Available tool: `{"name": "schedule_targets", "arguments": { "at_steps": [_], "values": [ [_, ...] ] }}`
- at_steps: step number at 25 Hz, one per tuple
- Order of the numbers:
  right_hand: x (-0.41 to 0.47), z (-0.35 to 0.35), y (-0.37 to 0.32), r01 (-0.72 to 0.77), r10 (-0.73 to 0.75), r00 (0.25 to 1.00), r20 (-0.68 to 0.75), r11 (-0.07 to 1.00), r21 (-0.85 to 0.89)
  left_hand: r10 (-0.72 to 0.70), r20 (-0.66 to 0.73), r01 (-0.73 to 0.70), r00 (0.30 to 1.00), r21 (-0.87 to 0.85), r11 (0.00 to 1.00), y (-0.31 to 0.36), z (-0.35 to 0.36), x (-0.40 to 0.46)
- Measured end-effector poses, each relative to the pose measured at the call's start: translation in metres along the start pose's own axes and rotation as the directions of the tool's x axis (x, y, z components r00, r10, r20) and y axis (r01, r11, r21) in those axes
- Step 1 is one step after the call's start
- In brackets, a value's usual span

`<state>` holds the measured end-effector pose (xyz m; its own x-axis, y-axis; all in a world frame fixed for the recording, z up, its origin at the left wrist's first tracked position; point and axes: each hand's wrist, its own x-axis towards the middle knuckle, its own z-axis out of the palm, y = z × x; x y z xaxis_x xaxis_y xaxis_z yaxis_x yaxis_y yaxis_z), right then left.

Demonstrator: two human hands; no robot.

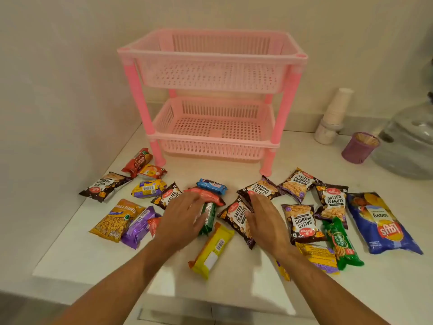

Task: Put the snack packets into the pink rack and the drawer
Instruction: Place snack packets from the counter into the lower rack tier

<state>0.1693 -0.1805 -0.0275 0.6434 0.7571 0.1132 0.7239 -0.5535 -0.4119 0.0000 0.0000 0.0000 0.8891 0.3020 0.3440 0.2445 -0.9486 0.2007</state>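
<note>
Bare forearms, ringless hands [180, 216]

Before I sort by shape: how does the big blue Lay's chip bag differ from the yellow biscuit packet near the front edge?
The blue Lay's chip bag is wide and pillow-shaped; the yellow biscuit packet is a narrow bar. The bag lies at the far right; the packet lies in the middle, between both forearms. The bag's logo faces up; the packet shows a barcode. Both lie flat on the white counter.
</note>
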Motion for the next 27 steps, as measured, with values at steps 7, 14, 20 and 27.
{"name": "schedule_targets", "arguments": {
  "at_steps": [7, 14, 20, 27],
  "values": [
    [-0.002, 0.006, -0.004, -0.199, 0.193, 0.967, 0.163, 0.980, 0.018, -0.074, 0.238, 0.083, 0.968, -0.026, 0.996, 0.038, 0.023, -0.026],
    [0.007, 0.004, 0.000, -0.326, 0.285, 0.912, 0.295, 0.940, 0.102, -0.257, 0.399, 0.214, 0.880, 0.149, 0.965, 0.065, 0.038, -0.046],
    [0.008, 0.004, -0.001, -0.403, 0.311, 0.877, 0.367, 0.891, 0.207, -0.409, 0.404, 0.408, 0.818, 0.094, 0.908, 0.074, 0.040, -0.046],
    [0.010, -0.015, -0.009, -0.358, 0.263, 0.931, 0.254, 0.794, 0.491, -0.544, 0.321, 0.631, 0.775, -0.343, 0.696, 0.072, 0.012, -0.039]
  ]
}}
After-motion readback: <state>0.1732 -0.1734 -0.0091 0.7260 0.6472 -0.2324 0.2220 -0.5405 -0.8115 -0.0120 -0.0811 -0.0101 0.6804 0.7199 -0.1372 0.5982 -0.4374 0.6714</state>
